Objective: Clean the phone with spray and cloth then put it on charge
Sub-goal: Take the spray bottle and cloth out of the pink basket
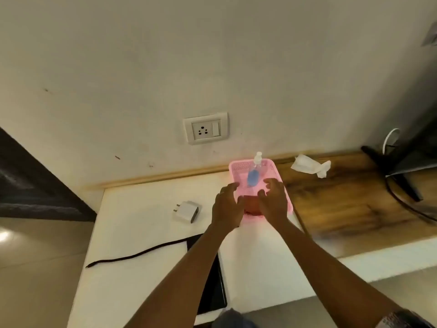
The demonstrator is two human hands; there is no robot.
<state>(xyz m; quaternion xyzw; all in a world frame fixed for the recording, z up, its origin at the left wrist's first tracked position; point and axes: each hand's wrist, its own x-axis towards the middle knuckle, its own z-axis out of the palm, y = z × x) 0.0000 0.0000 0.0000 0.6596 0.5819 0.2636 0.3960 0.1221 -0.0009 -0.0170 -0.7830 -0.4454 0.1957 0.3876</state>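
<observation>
Both hands hang over the near end of the pink basket (pixel 287 197), holding nothing: the left hand (pixel 227 204) has its fingers spread and loosely bent above the basket's left rim, and the right hand (pixel 272 200) has its fingers curled in the air above the right rim. Between them, in the basket's near end, lies a reddish-brown thing (pixel 251 204) that may be the cloth or a cased phone; it is too hidden by the hands to tell. The spray bottle (pixel 254 174) stands upright at the basket's far end, just past the fingertips.

The likeliest mishap is a knuckle knocking the tall, narrow bottle over as either hand dips in, since it stands right in the line of reach. The light basket, sitting at the worktop's back edge near the wall, could also skid if only one rim is pushed.

The white charger plug (pixel 186 211) lies on the worktop well left of the basket, a black cable (pixel 142 253) trails toward the left edge, and a dark flat slab (pixel 212 285) (perhaps the phone) sits at the near edge under the left forearm. A sleeve or elbow dragging back could sweep it off. The wall socket (pixel 205 128) is above, and a crumpled white tissue (pixel 309 165) lies by the back edge to the right.
</observation>
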